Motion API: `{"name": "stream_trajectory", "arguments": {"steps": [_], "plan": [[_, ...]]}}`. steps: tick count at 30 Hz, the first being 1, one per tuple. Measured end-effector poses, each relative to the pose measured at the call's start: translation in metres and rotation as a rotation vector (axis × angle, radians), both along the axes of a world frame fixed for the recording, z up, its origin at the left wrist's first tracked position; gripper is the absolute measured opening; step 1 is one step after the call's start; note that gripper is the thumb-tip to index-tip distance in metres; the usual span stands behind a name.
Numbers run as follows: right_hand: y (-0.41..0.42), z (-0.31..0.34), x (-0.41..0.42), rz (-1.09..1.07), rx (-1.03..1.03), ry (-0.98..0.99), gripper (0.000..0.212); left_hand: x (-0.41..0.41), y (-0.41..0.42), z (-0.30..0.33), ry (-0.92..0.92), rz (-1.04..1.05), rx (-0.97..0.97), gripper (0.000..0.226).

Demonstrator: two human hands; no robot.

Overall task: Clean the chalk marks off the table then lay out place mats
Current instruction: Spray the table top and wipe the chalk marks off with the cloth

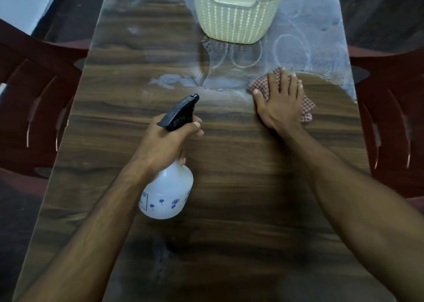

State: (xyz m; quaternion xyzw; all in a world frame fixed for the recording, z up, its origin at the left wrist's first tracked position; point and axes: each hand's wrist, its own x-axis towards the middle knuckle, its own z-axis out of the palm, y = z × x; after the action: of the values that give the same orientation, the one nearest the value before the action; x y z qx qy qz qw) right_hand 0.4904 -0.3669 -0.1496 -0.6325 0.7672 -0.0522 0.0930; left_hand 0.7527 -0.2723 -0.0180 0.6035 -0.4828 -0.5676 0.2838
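White chalk marks (291, 49), loops and smears, cover the far part of the dark wooden table (229, 187), mostly right of centre and around the basket. My right hand (278, 102) lies flat with straight fingers on a red-and-white checked cloth (306, 109), pressing it on the table at the near edge of the chalk. My left hand (167, 141) grips the neck of a white spray bottle (168, 193) with a black trigger head (181, 112), held above the table's middle with the nozzle pointing away.
A cream plastic basket (238, 19) stands at the far centre of the table on the chalked area. Dark red plastic chairs flank the table, one on the left (34, 95) and one on the right (390, 109).
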Motion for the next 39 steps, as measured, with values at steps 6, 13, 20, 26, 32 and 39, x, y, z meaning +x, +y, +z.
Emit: {"name": "stream_trajectory", "arguments": {"steps": [6, 13, 20, 26, 32, 39], "plan": [[0.009, 0.004, 0.077, 0.255, 0.048, -0.007, 0.069, 0.026, -0.008, 0.001, 0.006, 0.008, 0.001, 0.014], [0.051, 0.004, 0.047, 0.116, 0.039, 0.016, 0.067, 0.062, -0.022, 0.006, 0.013, 0.004, -0.014, 0.014], [-0.04, 0.005, 0.099, 0.03, 0.03, -0.002, 0.071, 0.088, -0.031, 0.002, 0.01, 0.006, -0.032, 0.01], [-0.001, 0.004, 0.156, 0.302, 0.026, -0.002, 0.069, 0.1, -0.036, 0.004, 0.015, 0.017, -0.027, 0.015], [0.031, 0.001, 0.123, 0.133, 0.013, 0.017, 0.068, 0.118, -0.044, 0.004, 0.009, 0.009, -0.037, 0.017], [-0.062, 0.005, 0.177, 0.094, 0.045, -0.008, 0.071, 0.138, -0.044, -0.001, 0.002, -0.001, -0.053, 0.019]]}}
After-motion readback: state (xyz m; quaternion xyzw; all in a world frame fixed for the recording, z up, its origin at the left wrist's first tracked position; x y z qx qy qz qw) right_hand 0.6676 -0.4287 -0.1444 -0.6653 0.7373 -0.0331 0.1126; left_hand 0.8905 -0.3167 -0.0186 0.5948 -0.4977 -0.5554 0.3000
